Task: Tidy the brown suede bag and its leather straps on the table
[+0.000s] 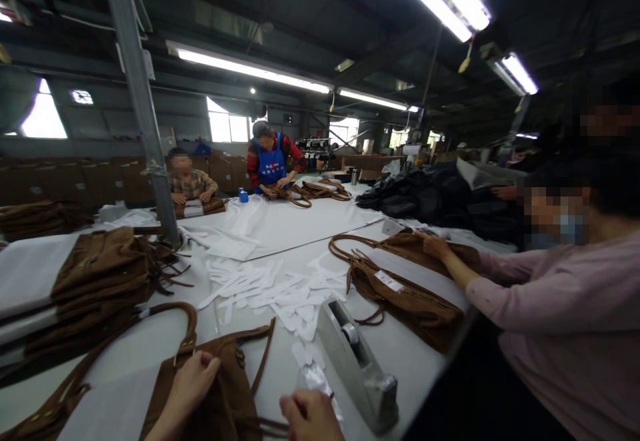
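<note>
A brown suede bag (227,388) with long straps lies on the white table at the bottom of the view. My left hand (193,381) rests on its top, fingers curled over the fabric near a metal ring. Lower and to the right, my right hand (310,414) pinches a small piece of clear plastic (313,380) next to the bag's strap. A white paper sheet (113,408) lies on the bag's left part.
A grey tape dispenser (357,364) stands right of my hands. White paper cut-outs (273,291) are scattered mid-table. Stacked brown bags (107,274) lie left by a steel post (143,104). A person in pink (555,314) handles another bag (405,288); two persons work at the far end.
</note>
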